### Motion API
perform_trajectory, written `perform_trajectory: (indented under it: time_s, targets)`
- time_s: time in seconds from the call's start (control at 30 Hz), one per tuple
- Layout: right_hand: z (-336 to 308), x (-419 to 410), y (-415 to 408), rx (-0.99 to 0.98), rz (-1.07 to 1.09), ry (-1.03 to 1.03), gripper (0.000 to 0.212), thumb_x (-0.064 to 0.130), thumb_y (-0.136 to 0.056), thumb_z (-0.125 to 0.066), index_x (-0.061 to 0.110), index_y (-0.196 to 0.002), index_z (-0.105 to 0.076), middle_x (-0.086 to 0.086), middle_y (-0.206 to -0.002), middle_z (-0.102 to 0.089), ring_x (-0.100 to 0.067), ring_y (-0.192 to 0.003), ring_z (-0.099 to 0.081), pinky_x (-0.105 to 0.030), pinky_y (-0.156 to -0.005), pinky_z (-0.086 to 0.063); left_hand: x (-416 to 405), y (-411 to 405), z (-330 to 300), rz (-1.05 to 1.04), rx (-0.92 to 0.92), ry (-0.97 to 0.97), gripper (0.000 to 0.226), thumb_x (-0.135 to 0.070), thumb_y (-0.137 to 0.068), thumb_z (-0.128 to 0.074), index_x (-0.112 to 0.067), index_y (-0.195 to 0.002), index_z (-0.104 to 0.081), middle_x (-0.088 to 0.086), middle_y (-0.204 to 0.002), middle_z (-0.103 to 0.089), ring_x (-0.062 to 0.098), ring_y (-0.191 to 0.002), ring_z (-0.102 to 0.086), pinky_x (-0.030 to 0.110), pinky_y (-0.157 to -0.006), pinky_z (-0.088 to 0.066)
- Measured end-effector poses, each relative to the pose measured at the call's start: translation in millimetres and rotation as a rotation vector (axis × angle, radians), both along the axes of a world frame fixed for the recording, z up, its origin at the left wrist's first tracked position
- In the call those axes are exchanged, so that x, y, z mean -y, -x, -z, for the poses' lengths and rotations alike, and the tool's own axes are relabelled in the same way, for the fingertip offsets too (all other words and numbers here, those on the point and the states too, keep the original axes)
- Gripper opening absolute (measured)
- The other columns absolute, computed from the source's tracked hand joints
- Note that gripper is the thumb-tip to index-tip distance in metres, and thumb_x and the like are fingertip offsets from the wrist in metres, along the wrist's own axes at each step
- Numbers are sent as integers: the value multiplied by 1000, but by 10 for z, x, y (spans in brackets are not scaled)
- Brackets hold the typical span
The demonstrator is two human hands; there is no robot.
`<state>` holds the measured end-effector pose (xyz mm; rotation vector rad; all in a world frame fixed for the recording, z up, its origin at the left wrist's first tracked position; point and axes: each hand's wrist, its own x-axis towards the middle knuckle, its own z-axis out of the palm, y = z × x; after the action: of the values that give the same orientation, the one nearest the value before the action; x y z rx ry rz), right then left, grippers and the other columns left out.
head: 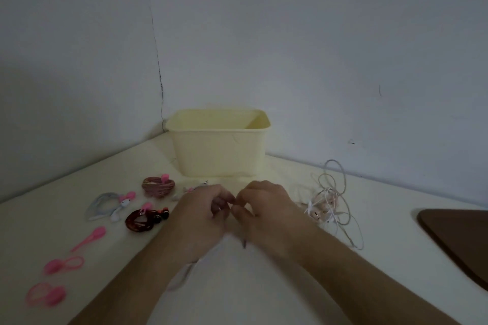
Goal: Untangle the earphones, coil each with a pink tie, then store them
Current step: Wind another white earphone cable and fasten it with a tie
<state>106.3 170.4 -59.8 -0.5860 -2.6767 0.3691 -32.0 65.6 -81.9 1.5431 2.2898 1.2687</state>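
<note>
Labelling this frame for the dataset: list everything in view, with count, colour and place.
bin: 1, pale yellow, back of table in the wall corner
coiled earphones: 3, brownish, white-grey and dark red, each with a pink tie, left of the hands
loose pink ties: 3, pink, near left table edge
tangled earphones: 1 heap, white and pinkish, right of the hands
dark board: 1, brown, far right
table: 1, cream
left hand: fingers curled, pinching a thin cable
right hand: fingers curled on the same cable
</note>
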Motion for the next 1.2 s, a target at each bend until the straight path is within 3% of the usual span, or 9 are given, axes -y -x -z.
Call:
perform_trajectory:
  time_s: [0.1, 0.33, 0.5, 0.57, 0.73, 0.83, 0.93, 1.1, 1.2]
  targets:
    - [-12, -14, -28, 14, 26, -1, 11, 27, -95, -63, 27, -97, -74, 6, -103, -65, -19, -106, -59, -40, -104, -43, 10, 37, -37, -43, 46, -149, 32, -7, -94, -67, -39, -94, -71, -15, -85, -67, 5, -81, -61, 15, -69, -43]
    - [-129, -109, -112, -73, 173, 213, 24, 12, -85, -60, 24, -94, -79, 8, -99, -74, -10, -97, -66, -25, -89, -52, 72, 39, -214, -48, 350, -287, 25, -16, -98, -67, -37, -88, -75, -7, -84, -73, 10, -79, -67, 23, -74, -48]
    - [-200, -88, -81, -325, -10, 699, 32, 21, -72, -62, 21, -102, -75, -1, -103, -76, -13, -102, -70, -31, -89, -52, 27, -62, -197, 33, 412, -278, 15, -19, -99, -68, -25, -85, -72, 1, -65, -67, 13, -60, -61, 23, -62, -48]
    - [-232, -63, -70, -376, -67, 829, 20, 20, -85, -68, 7, -100, -73, -14, -92, -78, -20, -86, -73, -37, -81, -53, 32, -87, -205, 55, 440, -310, 14, -15, -99, -68, -20, -86, -72, 3, -64, -67, 15, -58, -59, 26, -60, -48]
    - [-164, -80, -58, -409, 24, 631, 22, 12, -101, -63, 14, -84, -76, -3, -68, -72, -18, -62, -70, -34, -61, -54, 64, -152, -269, 140, 668, -307, 24, -9, -101, -62, -7, -81, -74, 13, -66, -62, 22, -58, -56, 31, -59, -49]
    - [-155, -118, -53, -471, 61, 487, 20, 15, -99, -68, 24, -84, -79, 6, -77, -74, -8, -71, -69, -29, -67, -55, 55, -203, -275, 227, 928, -294, 24, -11, -99, -60, 1, -85, -75, 13, -68, -57, 25, -56, -52, 31, -56, -47]
    - [-113, -102, -31, -446, 72, 482, 13, 21, -99, -69, 29, -95, -78, 11, -88, -76, -8, -79, -70, -33, -79, -59, 56, -246, -270, 318, 952, -282, 24, -16, -91, -65, 7, -93, -73, 14, -72, -60, 27, -61, -57, 31, -58, -51]
    - [-164, 36, 3, -536, -26, 1265, 23, 17, -105, -56, 2, -119, -68, -21, -105, -78, -35, -100, -77, -46, -97, -58, 54, -162, -249, 173, 849, -417, 25, -26, -83, -78, -8, -99, -82, 17, -103, -79, 30, -101, -75, 40, -88, -57]
    - [-246, 134, -55, -427, -200, 1303, 26, 14, -106, -56, -5, -122, -65, -25, -99, -77, -41, -95, -75, -39, -95, -58, 85, -171, -278, 98, 779, -418, 13, -24, -89, -77, -17, -95, -84, 3, -92, -79, 14, -86, -72, 31, -77, -55]
